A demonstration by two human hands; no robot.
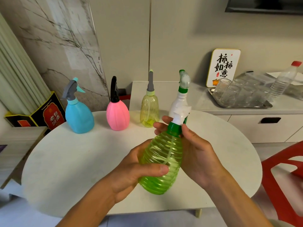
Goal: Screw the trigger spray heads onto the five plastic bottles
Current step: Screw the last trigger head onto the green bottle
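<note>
My left hand [131,169] wraps the ribbed green bottle [161,163], thumb across its front, holding it tilted above the desk [65,161]. My right hand [195,154] pinches the green collar [174,128] under the white spray head [180,102]. My palms hide part of the bottle. Blue [79,115], pink [117,115] and yellow [149,110] bottles stand behind, heads on.

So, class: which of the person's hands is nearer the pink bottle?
Left. The left hand grips the green bottle low, on the pink bottle's side; the right hand is across it, at the collar.
</note>
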